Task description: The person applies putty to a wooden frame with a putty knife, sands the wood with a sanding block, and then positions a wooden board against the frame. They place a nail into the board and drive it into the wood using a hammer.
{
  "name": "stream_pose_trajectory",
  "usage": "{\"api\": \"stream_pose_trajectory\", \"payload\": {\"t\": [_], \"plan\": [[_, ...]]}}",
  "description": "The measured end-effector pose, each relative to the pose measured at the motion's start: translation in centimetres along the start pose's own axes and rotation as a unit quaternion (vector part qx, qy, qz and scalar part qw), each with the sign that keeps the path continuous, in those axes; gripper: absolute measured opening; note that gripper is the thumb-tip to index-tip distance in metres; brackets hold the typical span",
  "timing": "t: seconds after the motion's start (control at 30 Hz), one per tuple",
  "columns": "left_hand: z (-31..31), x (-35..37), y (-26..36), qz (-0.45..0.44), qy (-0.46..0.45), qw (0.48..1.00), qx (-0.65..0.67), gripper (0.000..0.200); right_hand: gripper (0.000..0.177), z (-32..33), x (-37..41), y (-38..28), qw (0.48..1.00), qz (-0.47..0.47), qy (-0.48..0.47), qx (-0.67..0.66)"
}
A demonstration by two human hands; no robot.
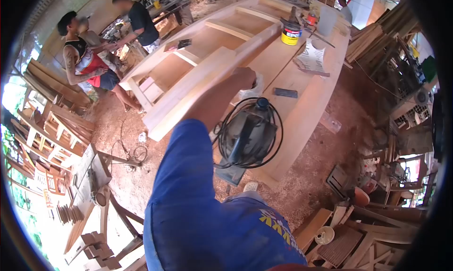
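Note:
My left hand (245,78), at the end of a blue sleeve, reaches over the large wooden panel frame (302,110). Its fingers are closed at a whitish translucent plastic bag (256,88); their tips are partly hidden. Just below the hand is a dark handheld power tool (247,134), with its black cord looped around it. A flat dark grey block (285,92) lies to the right of the bag. Farther up the panel stand a yellow-labelled epoxy can (290,33) and a torn piece of cardboard with writing (310,58). My right hand is out of view.
Two people (137,21) (78,54) and a partly hidden third stand at the upper left. A red-labelled bottle (311,18) sits on the panel's far end. Stacked planks (382,30) line the right, wood scraps (358,233) the lower right. Sawdust covers the floor (127,129).

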State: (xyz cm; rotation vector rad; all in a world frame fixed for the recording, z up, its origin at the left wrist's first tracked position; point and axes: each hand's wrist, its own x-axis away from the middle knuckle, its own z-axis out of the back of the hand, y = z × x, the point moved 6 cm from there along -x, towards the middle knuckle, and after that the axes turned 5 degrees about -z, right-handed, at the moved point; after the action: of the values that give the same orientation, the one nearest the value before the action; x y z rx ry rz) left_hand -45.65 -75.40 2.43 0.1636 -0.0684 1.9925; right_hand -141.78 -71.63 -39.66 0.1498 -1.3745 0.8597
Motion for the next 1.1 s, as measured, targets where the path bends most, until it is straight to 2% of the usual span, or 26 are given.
{"api": "stream_pose_trajectory", "payload": {"t": [0.2, 0.43, 0.47, 0.5, 0.53, 0.6, 0.63, 0.73, 0.77, 0.8, 0.83, 0.87, 0.9, 0.93, 0.97, 1.03, 1.07, 1.1], "plan": [[0.1, 0.3, 0.7, 0.02, 0.018, 0.999, -0.027, 0.023, 0.008, -1.1, 1.6, -10.4, 0.998, -0.031, -0.024, 0.053], [2.3, 2.2, 1.6, 0.072, 0.021, 0.997, 0.014, 0.026, 0.013, 2.8, -1.1, -22.5, 0.989, 0.002, -0.075, 0.125], [2.2, 2.5, 1.6, 0.093, 0.044, 0.994, 0.034, 0.026, 0.014, 3.6, -1.9, -24.9, 0.988, 0.007, -0.088, 0.128], [2.3, 2.7, 1.3, 0.116, 0.07, 0.99, 0.051, 0.027, 0.016, 4.3, -4.1, -26.7, 0.993, -0.023, -0.104, 0.057], [2.4, 3.1, 0.8, 0.139, 0.096, 0.984, 0.065, 0.027, 0.016, 4.6, -4.4, -30.8, 0.993, -0.01, -0.119, 0.011], [2.1, 4.3, 0.3, 0.22, 0.154, 0.956, 0.116, 0.026, 0.018, 5.4, -6.4, -37.1, 0.997, 0.028, -0.064, 0.021], [2.2, 4.6, 0.3, 0.252, 0.182, 0.94, 0.138, 0.025, 0.019, 5.7, -7.7, -39.5, 0.994, 0.035, -0.074, 0.069], [1.9, 5.4, 0.3, 0.323, 0.216, 0.913, 0.124, 0.024, 0.021, 6.2, -11.8, -45.6, 0.985, 0.039, -0.089, 0.14], [1.6, 5.8, 0.0, 0.335, 0.191, 0.916, 0.114, 0.024, 0.016, 6.3, -12.8, -47.6, 0.985, 0.074, -0.086, 0.131], [0.6, 6.3, -1.4, 0.34, 0.201, 0.909, 0.134, 0.028, 0.013, 6.8, -13.7, -48.6, 0.984, 0.105, -0.081, 0.118], [-0.8, 6.3, -3.4, 0.335, 0.194, 0.915, 0.114, 0.028, 0.013, 7.9, -18.7, -48.4, 0.983, 0.065, -0.155, 0.08], [-0.7, 7.1, -4.2, 0.328, 0.215, 0.908, 0.147, 0.027, 0.012, 8.1, -18.8, -49.0, 0.978, 0.073, -0.154, 0.12], [0.5, 7.2, -4.2, 0.268, 0.232, 0.933, 0.061, 0.025, 0.011, 8.2, -18.7, -49.7, 0.972, 0.081, -0.152, 0.159], [0.9, 8.0, -5.2, 0.29, 0.291, 0.904, 0.119, 0.022, 0.01, 7.4, -15.4, -52.7, 0.948, 0.132, -0.072, 0.281], [1.6, 8.6, -5.5, 0.306, 0.317, 0.866, 0.237, 0.019, 0.01, 7.4, -15.2, -53.9, 0.947, 0.136, -0.065, 0.282], [1.2, 8.6, -6.8, 0.255, 0.392, 0.779, 0.417, 0.017, 0.011, 5.8, -15.7, -55.1, 0.944, 0.14, -0.06, 0.292], [1.9, 8.9, -6.2, 0.278, 0.392, 0.745, 0.463, 0.016, 0.013, 5.6, -18.0, -55.2, 0.93, 0.169, -0.076, 0.316], [3.3, 9.0, -4.7, 0.301, 0.393, 0.706, 0.506, 0.016, 0.016, 4.3, -16.8, -55.9, 0.919, 0.196, -0.07, 0.335]]}}
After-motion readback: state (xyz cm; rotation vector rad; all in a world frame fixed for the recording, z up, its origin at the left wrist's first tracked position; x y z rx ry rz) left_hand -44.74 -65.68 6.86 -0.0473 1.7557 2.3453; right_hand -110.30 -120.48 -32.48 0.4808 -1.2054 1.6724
